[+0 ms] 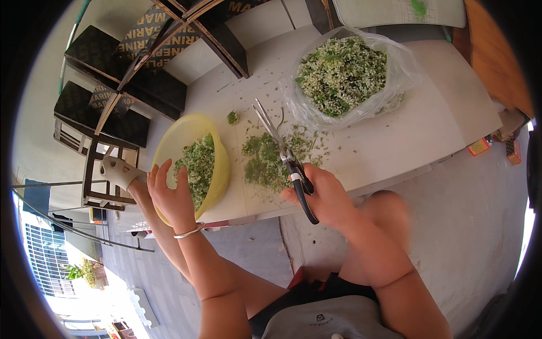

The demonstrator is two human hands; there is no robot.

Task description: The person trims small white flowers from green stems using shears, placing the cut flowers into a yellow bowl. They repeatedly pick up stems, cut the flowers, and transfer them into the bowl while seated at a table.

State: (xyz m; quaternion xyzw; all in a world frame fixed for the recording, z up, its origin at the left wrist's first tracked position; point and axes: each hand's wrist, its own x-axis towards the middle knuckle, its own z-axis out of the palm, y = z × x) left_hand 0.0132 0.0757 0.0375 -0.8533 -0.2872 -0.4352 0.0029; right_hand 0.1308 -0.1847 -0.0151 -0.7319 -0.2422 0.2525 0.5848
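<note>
My right hand [328, 195] grips black-handled scissors [288, 154], their metal blades parted slightly and pointing away from me. Below the blades lies a loose pile of green and white flower heads [264, 163] with cut bits around it. At the near rim of a yellow plastic basin [222, 173], my left hand [171, 195] is raised with fingers spread and nothing in them. Small white blossoms with green stems [199, 165] partly fill the basin. Farther off to the right, a clear plastic bag [400, 80] stands wide-mouthed, full of similar flower heads [343, 76].
A single flower head [233, 118] and scattered trimmings lie on the pale tabletop [427, 118]. Dark plywood shelving [156, 91] rises at the back left. A wooden stool [112, 186] stands beyond the basin, and a white chair seat [398, 12] is at the far right.
</note>
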